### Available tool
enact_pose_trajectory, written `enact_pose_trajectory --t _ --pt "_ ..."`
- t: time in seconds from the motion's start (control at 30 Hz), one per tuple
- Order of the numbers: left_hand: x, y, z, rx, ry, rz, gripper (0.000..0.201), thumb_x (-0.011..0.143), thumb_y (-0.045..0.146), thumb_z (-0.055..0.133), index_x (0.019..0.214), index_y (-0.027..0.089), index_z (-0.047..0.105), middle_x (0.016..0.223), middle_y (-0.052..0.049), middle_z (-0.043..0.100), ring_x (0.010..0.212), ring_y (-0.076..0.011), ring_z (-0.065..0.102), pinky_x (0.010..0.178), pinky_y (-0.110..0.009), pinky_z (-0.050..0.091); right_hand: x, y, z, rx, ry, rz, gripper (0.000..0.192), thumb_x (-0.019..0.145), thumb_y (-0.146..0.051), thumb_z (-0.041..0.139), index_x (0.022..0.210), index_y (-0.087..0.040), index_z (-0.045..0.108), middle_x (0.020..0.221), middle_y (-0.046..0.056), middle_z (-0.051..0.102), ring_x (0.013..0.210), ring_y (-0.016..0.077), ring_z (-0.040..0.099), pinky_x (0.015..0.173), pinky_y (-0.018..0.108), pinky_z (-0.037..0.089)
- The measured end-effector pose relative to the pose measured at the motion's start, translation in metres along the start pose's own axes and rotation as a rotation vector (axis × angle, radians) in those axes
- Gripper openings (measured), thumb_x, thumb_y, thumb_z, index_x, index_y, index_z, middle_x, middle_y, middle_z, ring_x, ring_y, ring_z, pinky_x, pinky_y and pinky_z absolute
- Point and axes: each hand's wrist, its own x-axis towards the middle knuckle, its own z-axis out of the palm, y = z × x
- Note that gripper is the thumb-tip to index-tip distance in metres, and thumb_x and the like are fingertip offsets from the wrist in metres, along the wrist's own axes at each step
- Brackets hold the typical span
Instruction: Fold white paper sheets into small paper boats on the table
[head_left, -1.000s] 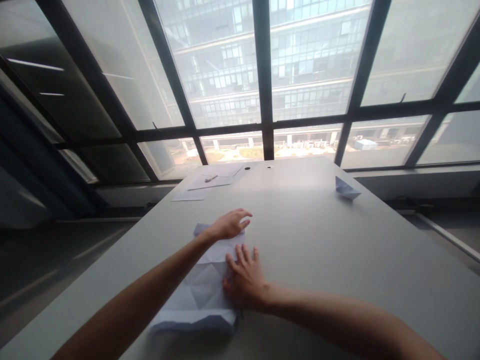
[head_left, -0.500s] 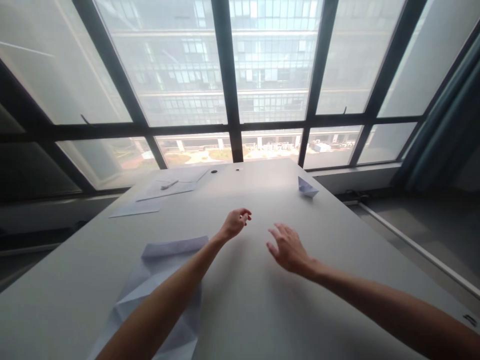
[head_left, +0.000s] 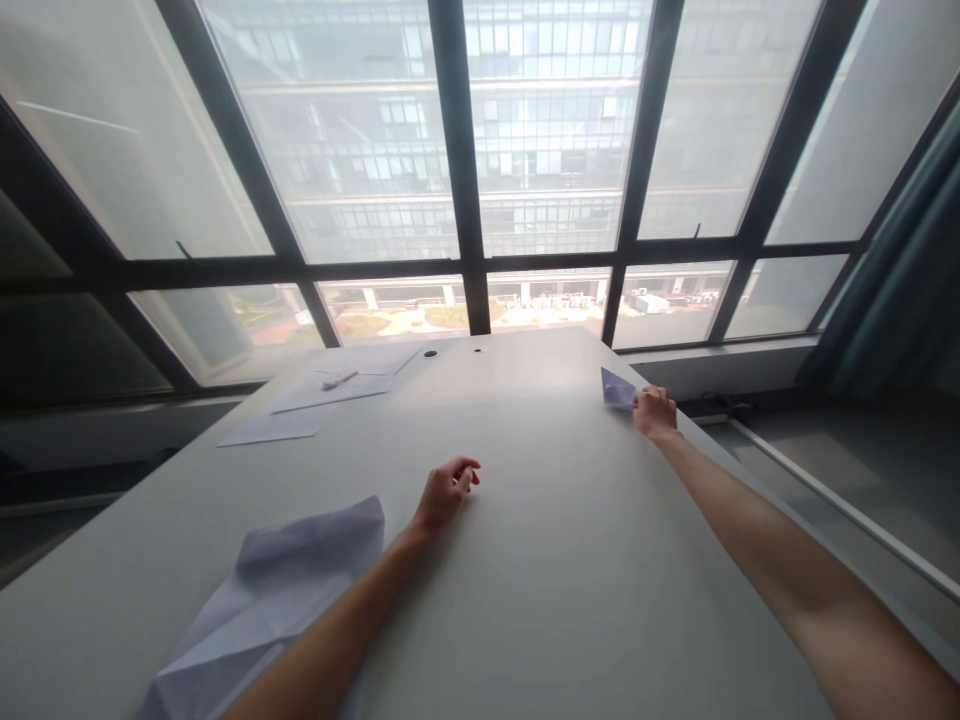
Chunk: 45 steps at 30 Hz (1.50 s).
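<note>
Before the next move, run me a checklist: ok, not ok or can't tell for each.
1. Right hand at the folded paper: ok, fingers at its right side.
2. Firm grip there: cannot tell, fingertips partly hidden.
3. Left hand free: ok, fingers curled, nothing visible in it.
4. Creased sheet lying flat: not ok, its folds stand out.
5. Creased sheet fully in sight: not ok, the left forearm covers part.
6. Far-left sheets apart from both hands: ok.

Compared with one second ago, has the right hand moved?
Yes. Against the table, the right hand has moved right and forward, to the small folded paper.
</note>
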Motion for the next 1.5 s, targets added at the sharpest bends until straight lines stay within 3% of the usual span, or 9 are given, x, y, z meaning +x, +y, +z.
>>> enact_pose_trajectory --t 0.2,0.37,0.47,0.6,0.67,0.83,1.0,1.2,1.5 --pt "-0.019 0.018 0.003 -0.137 0.0 0.022 0.026 0.09 0.032 0.05 0.105 0.017 0.065 0.085 -0.005 0.069 0.067 -0.016 0.064 0.059 -0.026 0.052 -0.075 -0.078 0.008 0.131 -0.025 -0.208 0.013 0.079 -0.006 0.062 0.085 -0.018 0.064 0.113 0.013 0.063 0.106 0.0268 0.053 0.088 0.037 0.043" --pt "-0.036 0.033 0.018 -0.224 0.068 0.016 0.04 0.09 0.04 0.059 0.126 0.024 0.058 0.129 -0.011 0.057 0.094 -0.0217 0.068 0.062 -0.029 0.06 -0.17 -0.164 -0.014 0.39 -0.23 -0.284 0.015 0.079 -0.008 0.061 0.087 -0.022 0.059 0.1 0.006 0.064 0.091 0.0212 0.059 0.079 0.031 0.047" --pt "-0.04 0.034 0.022 -0.216 0.087 0.005 0.038 0.089 0.039 0.062 0.124 0.023 0.063 0.132 -0.011 0.057 0.096 -0.0236 0.07 0.069 -0.032 0.061 -0.2 -0.191 -0.028 0.413 -0.31 -0.299 0.017 0.079 -0.007 0.059 0.087 -0.022 0.059 0.095 0.005 0.064 0.085 0.0201 0.059 0.072 0.029 0.046" --pt "-0.036 0.031 0.021 -0.219 0.062 -0.047 0.03 0.085 0.033 0.066 0.108 0.016 0.071 0.114 -0.013 0.07 0.093 -0.0265 0.071 0.073 -0.035 0.061 -0.214 -0.199 -0.036 0.489 -0.342 -0.352 0.009 0.086 -0.02 0.062 0.095 -0.023 0.063 0.102 0.006 0.064 0.093 0.0231 0.06 0.079 0.033 0.049" --pt "-0.036 0.031 0.021 -0.208 0.063 -0.048 0.029 0.084 0.029 0.066 0.11 0.016 0.072 0.11 -0.013 0.072 0.092 -0.0262 0.071 0.073 -0.036 0.061 -0.215 -0.197 -0.036 0.598 -0.319 -0.345 0.022 0.091 -0.034 0.06 0.11 -0.024 0.062 0.115 0.009 0.062 0.105 0.0254 0.058 0.088 0.038 0.049" --pt "-0.046 0.044 0.024 -0.149 0.049 0.128 0.024 0.088 0.025 0.061 0.108 0.02 0.073 0.108 -0.01 0.071 0.09 -0.0225 0.07 0.07 -0.033 0.06 -0.195 -0.184 -0.025 0.925 -0.213 -0.053 0.042 0.093 -0.048 0.053 0.125 -0.022 0.06 0.129 0.014 0.058 0.113 0.0271 0.058 0.087 0.042 0.054" --pt "-0.052 0.055 0.027 -0.171 -0.097 0.239 0.026 0.09 0.027 0.061 0.113 0.022 0.073 0.109 -0.01 0.068 0.084 -0.0201 0.067 0.067 -0.031 0.058 -0.18 -0.172 -0.013 1.169 -0.53 -0.003 0.04 0.088 -0.038 0.059 0.122 -0.018 0.067 0.117 0.012 0.07 0.1 0.027 0.067 0.083 0.042 0.055" --pt "-0.051 0.057 0.025 -0.143 -0.052 0.235 0.021 0.086 0.036 0.069 0.1 0.022 0.076 0.104 -0.01 0.068 0.084 -0.0216 0.065 0.066 -0.031 0.054 -0.195 -0.179 -0.018 1.151 -0.539 0.019 0.033 0.087 -0.031 0.055 0.111 -0.017 0.073 0.104 0.009 0.075 0.088 0.0249 0.069 0.072 0.035 0.055" --pt "-0.053 0.06 0.025 -0.121 -0.051 0.21 0.019 0.083 0.037 0.073 0.08 0.019 0.075 0.091 -0.008 0.068 0.081 -0.0208 0.063 0.067 -0.029 0.048 -0.211 -0.192 -0.029 1.003 -0.555 -0.203 0.032 0.087 -0.019 0.053 0.114 -0.02 0.07 0.107 0.007 0.069 0.088 0.0194 0.064 0.074 0.029 0.051"
